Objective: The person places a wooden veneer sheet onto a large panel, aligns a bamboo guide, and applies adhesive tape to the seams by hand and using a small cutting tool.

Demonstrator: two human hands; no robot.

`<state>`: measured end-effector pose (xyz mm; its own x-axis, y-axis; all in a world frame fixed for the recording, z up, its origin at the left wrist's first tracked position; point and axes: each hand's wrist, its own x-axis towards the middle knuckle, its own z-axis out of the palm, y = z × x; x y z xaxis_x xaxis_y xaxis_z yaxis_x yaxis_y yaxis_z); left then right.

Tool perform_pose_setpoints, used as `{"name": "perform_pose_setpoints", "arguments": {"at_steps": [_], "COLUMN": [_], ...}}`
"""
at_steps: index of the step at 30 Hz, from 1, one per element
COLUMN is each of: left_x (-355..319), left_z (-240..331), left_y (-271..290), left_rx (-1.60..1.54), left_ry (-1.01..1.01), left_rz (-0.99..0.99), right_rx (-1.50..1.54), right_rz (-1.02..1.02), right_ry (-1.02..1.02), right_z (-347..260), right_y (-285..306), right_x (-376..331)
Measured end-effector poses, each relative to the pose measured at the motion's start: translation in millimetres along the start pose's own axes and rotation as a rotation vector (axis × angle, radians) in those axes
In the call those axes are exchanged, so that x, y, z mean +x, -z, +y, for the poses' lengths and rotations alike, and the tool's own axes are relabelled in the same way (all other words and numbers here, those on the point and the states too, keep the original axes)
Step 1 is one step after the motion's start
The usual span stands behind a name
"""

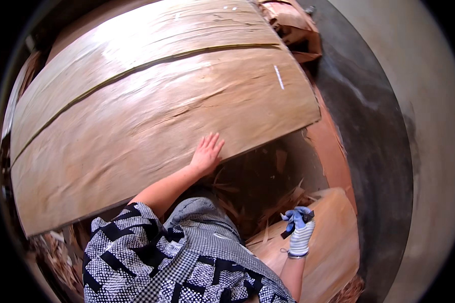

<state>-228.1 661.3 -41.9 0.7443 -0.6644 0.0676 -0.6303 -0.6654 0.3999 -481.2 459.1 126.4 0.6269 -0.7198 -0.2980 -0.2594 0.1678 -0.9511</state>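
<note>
A large stack of pale brown wood veneer sheets [151, 121] spreads out before me, wrinkled on top. A dark seam [136, 68] runs across it, and a short white strip of tape [279, 77] lies near its right edge. My left hand [207, 154], bare, rests flat near the front edge of the top sheet with its fingers stretched out. Away from the stack, low on the right, my right hand [299, 227] wears a blue and white glove. Its fingers are closed round a small dark tool [287, 234] whose kind I cannot make out.
A second, lower veneer stack [328, 237] stands at the lower right, below my right hand. Torn veneer scraps [60, 257] litter the floor at the left and between the stacks. Crumpled brown sheets [293, 25] lie at the far right corner. Dark grey floor [374, 151] borders the right side.
</note>
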Motion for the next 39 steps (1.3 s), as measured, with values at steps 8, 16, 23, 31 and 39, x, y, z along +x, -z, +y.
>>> {"name": "perform_pose_setpoints", "arguments": {"at_steps": [8,16,23,31,39], "left_x": [81,114,125,133,220], "left_z": [-21,-16,-38,8,120], "left_y": [-35,-9,4,-13,-64], "left_rx": [0.157,0.158,0.126,0.034,-0.009], "left_ry": [0.195,0.19,0.383,0.24,-0.14], "left_rz": [0.084,0.16,0.175,0.112,-0.032], "right_rx": [-0.176,-0.205,-0.509,-0.387,-0.283], "right_rz": [-0.331,-0.409,-0.802,-0.954,-0.608], "right_ry": [-0.051,-0.066,-0.07,-0.148,-0.31], "right_z": [-27,-42,-65,-62,-58], "right_y": [-27,-54,-127,-116,24], "right_x": [140,223,251,278,324]}}
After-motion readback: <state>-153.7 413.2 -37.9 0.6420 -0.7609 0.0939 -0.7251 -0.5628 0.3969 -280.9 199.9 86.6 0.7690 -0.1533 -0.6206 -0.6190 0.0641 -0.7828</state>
